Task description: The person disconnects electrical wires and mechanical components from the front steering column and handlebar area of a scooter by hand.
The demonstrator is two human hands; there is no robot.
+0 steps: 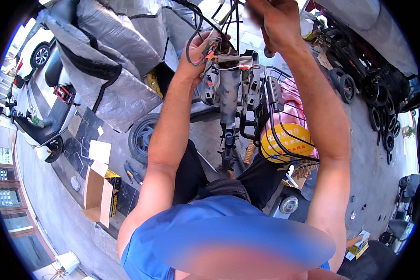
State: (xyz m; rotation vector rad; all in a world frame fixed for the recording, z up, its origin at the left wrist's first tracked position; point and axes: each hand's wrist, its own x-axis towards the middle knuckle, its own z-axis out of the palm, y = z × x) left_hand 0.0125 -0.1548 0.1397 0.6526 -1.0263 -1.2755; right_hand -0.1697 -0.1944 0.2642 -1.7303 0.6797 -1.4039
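In front of me stands the stripped front column point(229, 91) of a scooter, its paint scuffed grey. My left hand point(195, 58) is closed around a bundle of thin wires point(211, 49) at the column's left side. Black cables point(238, 28) rise from there past the top edge. My right hand point(280, 25) is raised at the top, right of the cables, its fingers curled. What it grips is partly blurred and I cannot make it out. Beside the column, a black wire basket point(274, 95) holds pink cloth point(291, 100) and has a round yellow sign point(287, 143).
Silvery quilted covers point(116, 42) bulge at the left. A wheel point(143, 137) and an opened cardboard box point(94, 191) are on the ground at my left. Several tyres point(382, 95) lie along the right. A parked scooter point(44, 121) stands far left; a round lamp point(288, 204) lies near my right leg.
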